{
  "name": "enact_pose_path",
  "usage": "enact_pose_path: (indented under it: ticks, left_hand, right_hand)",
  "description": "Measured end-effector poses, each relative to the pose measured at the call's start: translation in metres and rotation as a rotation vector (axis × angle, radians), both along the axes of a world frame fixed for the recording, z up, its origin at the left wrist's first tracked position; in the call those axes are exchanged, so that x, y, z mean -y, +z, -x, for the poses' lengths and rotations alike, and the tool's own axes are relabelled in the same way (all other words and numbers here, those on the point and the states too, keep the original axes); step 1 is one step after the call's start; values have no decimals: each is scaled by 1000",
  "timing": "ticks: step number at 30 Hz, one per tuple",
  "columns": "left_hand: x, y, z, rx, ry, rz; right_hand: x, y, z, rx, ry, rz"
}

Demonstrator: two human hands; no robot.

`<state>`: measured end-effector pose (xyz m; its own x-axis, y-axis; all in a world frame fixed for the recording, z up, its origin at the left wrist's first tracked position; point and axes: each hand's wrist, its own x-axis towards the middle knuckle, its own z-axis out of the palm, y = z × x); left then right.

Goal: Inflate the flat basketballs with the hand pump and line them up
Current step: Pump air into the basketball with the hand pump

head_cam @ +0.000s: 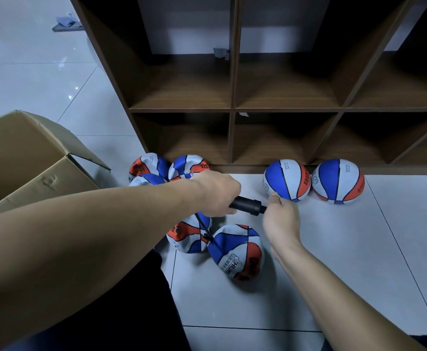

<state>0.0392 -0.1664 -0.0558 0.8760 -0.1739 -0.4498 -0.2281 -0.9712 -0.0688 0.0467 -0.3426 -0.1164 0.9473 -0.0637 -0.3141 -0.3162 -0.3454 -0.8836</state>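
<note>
From the head view, I see my left hand (217,192) curled round the black barrel of the hand pump (248,205), and my right hand (281,214) closed at the barrel's far end, where the plunger handle should be; the handle itself is hidden inside my fist. A thin black hose (203,228) drops from under the left grip to the half-flat ball (237,252) lying just below both hands.

Beyond my right knuckles, two round balls (287,180) (338,181) sit side by side against the foot of the wooden shelf (232,110). Past my left wrist, a huddle of limp balls (149,165) waits, with another flat one (188,236) under the barrel. An open cardboard box (30,158) stands off to the left of my forearm.

My worry is the hose joint: nothing pins the ball, so a hard stroke could tug it sideways and bend or pop the needle. A long pull might also knock my right hand into the nearer finished ball and break the line.
</note>
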Motion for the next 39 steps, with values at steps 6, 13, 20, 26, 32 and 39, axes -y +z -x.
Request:
enact_pose_path:
  ticks: [6, 13, 20, 26, 32, 39]
  left_hand:
    - [6, -3, -1, 16, 24, 42]
    - [2, -3, -1, 2, 90, 127]
    - [-23, 5, -5, -49, 181, 120]
    - [-13, 7, -4, 22, 159, 104]
    - [-2, 5, 1, 52, 106, 68]
    - [3, 4, 2, 93, 64, 39]
  right_hand:
    - [1, 8, -1, 41, 93, 25]
    - [15, 5, -18, 87, 142, 64]
    - [72, -3, -48, 20, -27, 4]
    - [53, 4, -43, 73, -154, 32]
    - [20, 0, -28, 34, -103, 54]
    - [0, 8, -11, 82, -17, 52]
